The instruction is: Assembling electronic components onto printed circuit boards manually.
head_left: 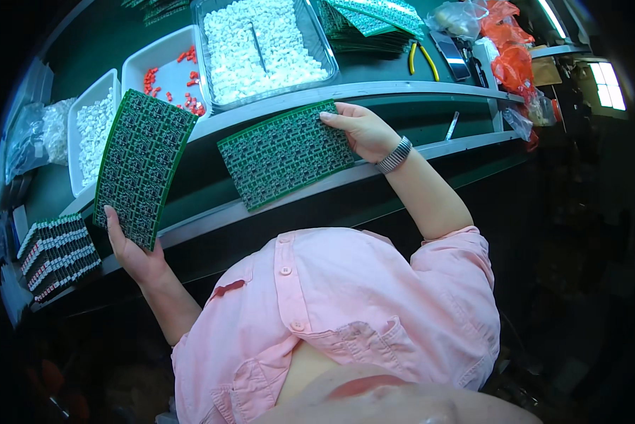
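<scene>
My left hand [135,253] grips the lower end of a green circuit board panel [144,159], its thumb lying over the face. The panel stands tilted up in front of the trays. In my right hand [360,131] is a second green circuit board panel [286,155], pinched at its upper right corner with the thumb on top. That panel lies nearly level over the front rail of the bench. Rows of small parts cover both panels, and the two are apart. A metal-banded watch sits on my right wrist.
A clear bin of white connectors [261,53] holds a dark stick. Beside it are a white tray [130,63] with red parts and another tray [74,152] with white parts. Stacked boards [60,254] stand at left; more boards [381,18], yellow-handled pliers [423,60] and a phone [449,55] lie at back right.
</scene>
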A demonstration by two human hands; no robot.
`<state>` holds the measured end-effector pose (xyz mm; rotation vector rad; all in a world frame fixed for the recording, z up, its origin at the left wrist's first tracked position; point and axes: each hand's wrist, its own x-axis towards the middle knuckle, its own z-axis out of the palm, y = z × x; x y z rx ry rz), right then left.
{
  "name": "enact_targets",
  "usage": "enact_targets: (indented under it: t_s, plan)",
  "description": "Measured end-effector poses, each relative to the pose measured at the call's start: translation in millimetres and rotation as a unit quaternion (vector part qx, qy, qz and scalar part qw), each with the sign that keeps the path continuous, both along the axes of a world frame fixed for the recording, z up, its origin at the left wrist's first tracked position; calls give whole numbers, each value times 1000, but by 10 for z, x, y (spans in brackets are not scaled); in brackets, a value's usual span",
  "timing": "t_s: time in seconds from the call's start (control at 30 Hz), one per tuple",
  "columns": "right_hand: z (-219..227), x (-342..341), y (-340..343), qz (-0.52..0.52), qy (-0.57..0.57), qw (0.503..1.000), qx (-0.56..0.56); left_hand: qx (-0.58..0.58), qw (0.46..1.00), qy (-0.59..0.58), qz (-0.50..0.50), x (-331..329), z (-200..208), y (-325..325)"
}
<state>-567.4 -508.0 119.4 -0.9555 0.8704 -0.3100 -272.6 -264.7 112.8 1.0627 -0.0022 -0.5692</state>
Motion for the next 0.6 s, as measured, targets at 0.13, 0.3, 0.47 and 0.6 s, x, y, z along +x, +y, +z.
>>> enact_targets:
  t_s: [0.13,0.3,0.47,0.6]
  plan:
    - [-12,-42,5,7,1,1000,0,10,1000,-3,5,-27,52,-106]
    - [-54,-32,35,1,12,1000,-7,11,1000,-9,8,-27,54,-150]
    - [-39,26,93,-25,11,999,-20,8,1000,0,13,-43,52,-110]
    - [-43,51,115,-38,-4,999,-24,7,1000,3,17,-53,51,-96]
